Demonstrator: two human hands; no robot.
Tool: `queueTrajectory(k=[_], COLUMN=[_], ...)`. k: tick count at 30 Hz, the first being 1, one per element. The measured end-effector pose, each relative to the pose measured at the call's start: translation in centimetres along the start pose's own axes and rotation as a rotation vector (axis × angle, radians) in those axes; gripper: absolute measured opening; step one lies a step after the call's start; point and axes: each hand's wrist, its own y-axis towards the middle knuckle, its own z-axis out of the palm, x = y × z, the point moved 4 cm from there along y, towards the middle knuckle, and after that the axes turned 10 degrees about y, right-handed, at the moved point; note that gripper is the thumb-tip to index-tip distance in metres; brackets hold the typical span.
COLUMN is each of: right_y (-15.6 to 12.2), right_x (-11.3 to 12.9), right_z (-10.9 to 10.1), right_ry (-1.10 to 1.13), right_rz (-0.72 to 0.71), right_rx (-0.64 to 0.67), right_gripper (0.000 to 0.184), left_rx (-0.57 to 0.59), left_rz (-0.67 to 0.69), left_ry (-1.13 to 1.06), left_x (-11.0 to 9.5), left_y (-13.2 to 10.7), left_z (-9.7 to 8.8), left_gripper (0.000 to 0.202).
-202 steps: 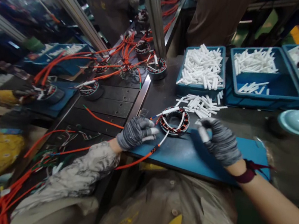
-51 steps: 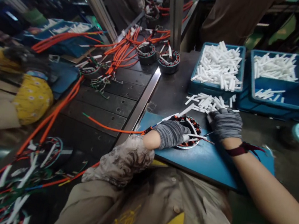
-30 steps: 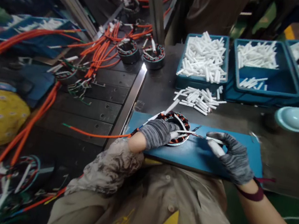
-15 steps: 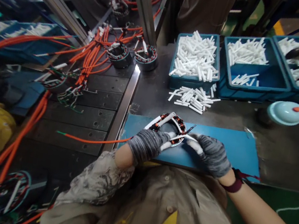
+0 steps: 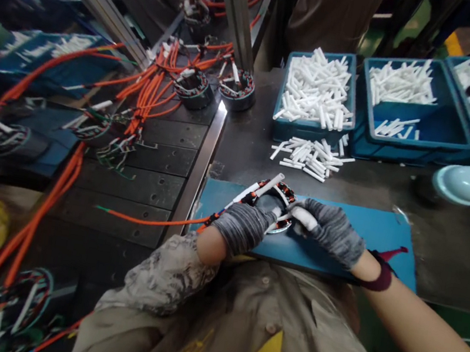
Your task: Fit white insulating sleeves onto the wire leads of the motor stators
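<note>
Grey-gloved, the left hand (image 5: 244,228) curls closed over the near rim of the stator (image 5: 280,191) on the blue mat (image 5: 386,235), hiding it, while the right hand (image 5: 330,230) pinches a white sleeve (image 5: 302,216) just beside. An orange wire (image 5: 151,222) trails left; loose sleeves (image 5: 309,156) and blue bins (image 5: 308,133) lie beyond.

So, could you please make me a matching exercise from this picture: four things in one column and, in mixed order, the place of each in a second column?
Things
1. round copper-wound stator ring
2. loose heap of white tubes
3. pale blue round dish
4. long orange wire

Places
a. across the black conveyor plates
b. on the grey bench, far right
c. on the blue mat, between the grey-gloved left hand and right hand
d. just before the full blue plastic bin

Pairs: 1-c, 2-d, 3-b, 4-a
</note>
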Motion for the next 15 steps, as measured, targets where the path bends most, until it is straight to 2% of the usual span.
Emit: queueTrajectory(k=[3, 5, 6, 8, 10, 11, 12, 13, 15], right_y=[1.2, 1.3, 1.2, 0.9, 0.6, 0.5, 0.6, 0.8, 1.7], right_x=[0.2, 0.8, 1.4, 3.1, 5.4, 6.5, 7.4, 8.0, 8.3], right_z=[0.0, -0.8, -1.4, -2.9, -3.4, -3.1, -2.4, -1.5, 0.1], right_ry=[-0.269, -0.406, -0.459, -0.548, -0.616, -0.640, -0.665, -0.698, -0.790], right_rz=[-0.006, -0.059, -0.097, -0.230, -0.468, -0.611, -0.747, -0.854, -0.926], right_rx=[0.073, 0.095, 0.070, -0.076, -0.237, -0.268, -0.251, -0.204, -0.105], right_gripper=[0.042, 0.039, 0.040, 0.044, 0.049, 0.049, 0.047, 0.042, 0.031], left_rx=[0.022, -0.088, -0.210, -0.558, -0.925, -1.045, -1.097, -1.087, -0.969], left_rz=[-0.007, -0.054, -0.068, -0.089, -0.197, -0.298, -0.404, -0.484, -0.525], left_ry=[0.019, 0.042, 0.057, 0.076, 0.070, 0.053, 0.021, -0.024, -0.121], left_x=[-0.5, -0.8, -0.8, -0.8, -0.1, 0.5, 1.2, 1.9, 2.7], left_y=[0.0, -1.1, -2.1, -4.8, -7.9, -9.0, -9.6, -9.5, -8.1], left_z=[0.4, 0.6, 0.4, -0.3, -1.0, -1.1, -1.0, -0.7, 0.3], left_gripper=[0.038, 0.039, 0.037, 0.031, 0.024, 0.026, 0.036, 0.049, 0.067])
